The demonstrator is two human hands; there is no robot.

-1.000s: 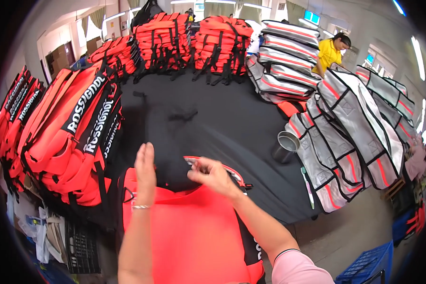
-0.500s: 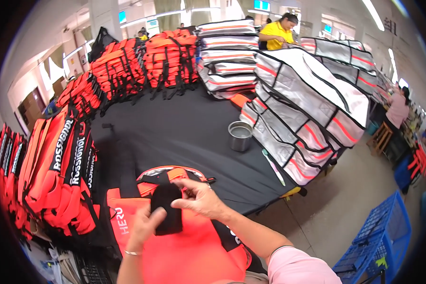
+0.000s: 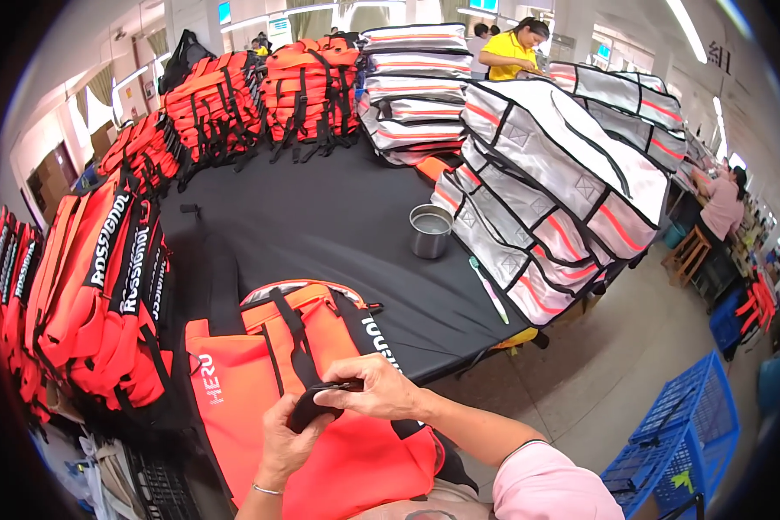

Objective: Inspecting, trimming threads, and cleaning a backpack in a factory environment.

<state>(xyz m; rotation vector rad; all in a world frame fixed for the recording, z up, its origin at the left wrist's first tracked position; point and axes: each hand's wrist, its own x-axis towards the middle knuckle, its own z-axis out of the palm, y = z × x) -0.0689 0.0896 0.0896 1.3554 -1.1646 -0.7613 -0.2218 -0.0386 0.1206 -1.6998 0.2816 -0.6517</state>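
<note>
Head view: left hand (image 3: 288, 436) and right hand (image 3: 374, 387) pinch a black piece (image 3: 307, 409) between thumbs and fingers; it sits at seven o'clock over the bag (image 3: 355, 455), which the table (image 3: 321, 217) seems to support, freeing both hands; from the bag, cup (image 3: 430, 234) at one o'clock, toothbrush (image 3: 490, 291) at two, perhaps placed aside for room.

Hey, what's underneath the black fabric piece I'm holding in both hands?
A bright orange-red fabric bag shows around and below the black fabric piece. Whatever lies directly beneath that piece, your left hand and your right hand is covered.
</note>
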